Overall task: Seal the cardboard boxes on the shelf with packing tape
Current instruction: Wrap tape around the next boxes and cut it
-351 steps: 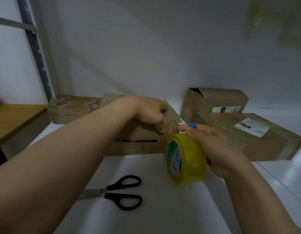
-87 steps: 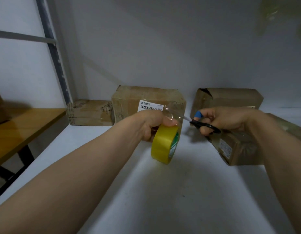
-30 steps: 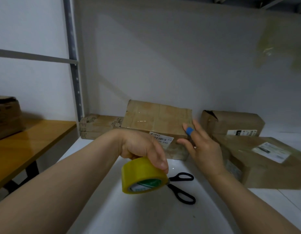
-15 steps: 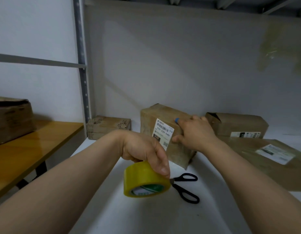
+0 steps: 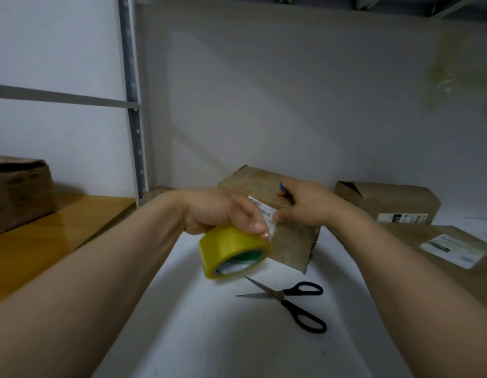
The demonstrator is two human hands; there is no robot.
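1 box in hand: the brown cardboard box [image 5: 290, 241] is between the 2 hands, over the white shelf [image 5: 209, 339], turned so 1 corner faces the person; a white barcode label [image 5: 260, 210] shows on its left face.
Right hand: the right hand [image 5: 305, 204] grasps the box at its upper edge, fingers curled over the top and thumb on the label side; 1 fingertip wears a blue cover [image 5: 282, 186].
Left hand: the left hand [image 5: 215, 211] clasps the yellow tape roll [image 5: 231, 248] from above, fingers wrapped over its rim; the roll is just beside the box, and whether they touch I cannot tell.
Scissors: black-handled scissors [image 5: 291, 298] lie on the shelf below the right hand, tips pointing left under the roll.
Other boxes: a back box [image 5: 387, 200] and a flat box [image 5: 455, 257] lie right of the right arm; a small box [image 5: 156, 191] peeks out behind the left wrist.
Post: a grey upright post [image 5: 133, 105] rises beyond the left wrist.
Table: a wooden table [image 5: 59, 236] left of the left arm carries 1 dark box [image 5: 16, 192].
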